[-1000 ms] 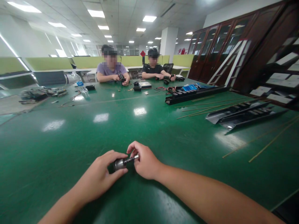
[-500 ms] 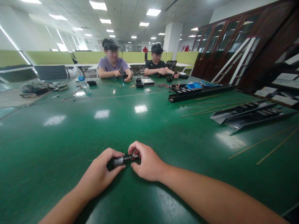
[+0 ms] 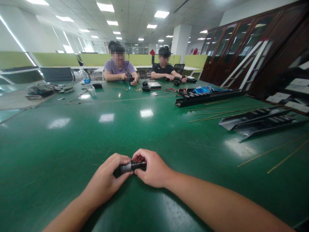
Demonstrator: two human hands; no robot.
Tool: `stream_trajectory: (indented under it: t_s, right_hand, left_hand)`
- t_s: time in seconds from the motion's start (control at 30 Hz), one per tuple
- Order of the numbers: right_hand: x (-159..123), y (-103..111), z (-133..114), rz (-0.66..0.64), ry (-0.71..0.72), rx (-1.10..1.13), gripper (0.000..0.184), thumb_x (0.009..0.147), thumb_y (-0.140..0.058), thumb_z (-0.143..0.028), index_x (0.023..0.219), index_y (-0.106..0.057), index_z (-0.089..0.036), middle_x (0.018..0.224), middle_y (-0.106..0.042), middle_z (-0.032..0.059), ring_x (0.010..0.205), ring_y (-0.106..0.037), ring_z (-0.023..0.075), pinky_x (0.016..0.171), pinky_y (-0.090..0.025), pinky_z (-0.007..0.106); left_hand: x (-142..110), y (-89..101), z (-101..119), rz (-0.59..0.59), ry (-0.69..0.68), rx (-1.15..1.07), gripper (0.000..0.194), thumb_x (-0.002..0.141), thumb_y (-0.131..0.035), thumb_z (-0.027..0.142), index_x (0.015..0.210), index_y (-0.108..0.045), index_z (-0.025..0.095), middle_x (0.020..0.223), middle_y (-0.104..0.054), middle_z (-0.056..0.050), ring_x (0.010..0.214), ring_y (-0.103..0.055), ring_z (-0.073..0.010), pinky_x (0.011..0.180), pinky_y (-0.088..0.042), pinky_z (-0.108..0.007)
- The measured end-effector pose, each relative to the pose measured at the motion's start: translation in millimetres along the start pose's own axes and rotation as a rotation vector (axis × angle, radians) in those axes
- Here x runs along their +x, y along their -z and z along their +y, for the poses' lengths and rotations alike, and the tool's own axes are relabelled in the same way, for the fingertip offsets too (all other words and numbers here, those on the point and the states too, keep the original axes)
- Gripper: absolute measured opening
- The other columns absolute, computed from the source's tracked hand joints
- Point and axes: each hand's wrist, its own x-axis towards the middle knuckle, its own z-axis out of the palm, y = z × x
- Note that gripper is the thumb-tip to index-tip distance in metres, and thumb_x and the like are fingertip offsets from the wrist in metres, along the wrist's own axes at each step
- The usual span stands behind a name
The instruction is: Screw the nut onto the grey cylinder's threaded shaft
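Note:
Low over the near part of the green table, my left hand [image 3: 109,174] is closed round the wider silver-grey end of a small cylindrical part [image 3: 126,168]. This part has a ribbed or coiled dark middle and a thinner end pointing right; its exact kind cannot be made out. My right hand [image 3: 152,168] curls over the thin end, thumb below and fingers above, and its fingertips close on it. The palm side of the right hand hides the tip. Both hands nearly meet at the middle of the part.
The green table [image 3: 96,138] stretches ahead. Black metal channels [image 3: 260,120] and thin rods [image 3: 272,149] lie at the right. Farther back are a long black tray [image 3: 210,95], a water bottle [image 3: 88,83] and bagged parts [image 3: 48,89]. Two people [image 3: 118,66] sit at the far side.
My right fingers have closed in around the thin end, which shows less now. The hands are closer together, and the view has shifted slightly.

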Motion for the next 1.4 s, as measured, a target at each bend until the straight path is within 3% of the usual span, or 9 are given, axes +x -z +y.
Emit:
stream_trajectory:
  t_s: [0.43, 0.73, 1.4]
  right_hand:
    - [0.4, -0.1, 2.7, -0.032, -0.063, 0.022, 0.026, 0.076, -0.066, -0.02, 0.1, -0.075, -0.02, 0.089, -0.075, 0.003, 0.079, -0.068, 0.0165, 0.074, -0.049, 0.027]
    - [1.9, 0.0, 3.5, -0.019, -0.115, 0.057, 0.022, 0.077, -0.067, -0.022, 0.097, -0.077, -0.019, 0.085, -0.077, 0.0023, 0.075, -0.068, 0.0158, 0.07, -0.048, 0.025]
    - [3.3, 0.6, 3.8, -0.012, -0.119, 0.055, 0.02, 0.078, -0.068, -0.024, 0.095, -0.079, -0.021, 0.085, -0.077, 0.0013, 0.075, -0.068, 0.0163, 0.066, -0.046, 0.025]
  left_hand:
    - [-0.4, 1.7, 1.9, 0.019, 0.009, 0.037, 0.02, 0.091, -0.064, 0.027, 0.108, -0.054, 0.023, 0.104, -0.063, -0.002, 0.097, -0.063, -0.0151, 0.085, -0.05, -0.028]
    - [-2.0, -0.5, -0.5, -0.005, 0.065, 0.041, 0.022, 0.091, -0.063, 0.031, 0.112, -0.058, 0.024, 0.102, -0.064, -0.002, 0.095, -0.063, -0.0158, 0.083, -0.051, -0.028]
    - [-2.2, 1.3, -2.9, 0.014, 0.043, 0.045, 0.025, 0.09, -0.066, 0.032, 0.112, -0.059, 0.024, 0.102, -0.065, -0.001, 0.093, -0.064, -0.0151, 0.081, -0.052, -0.026]
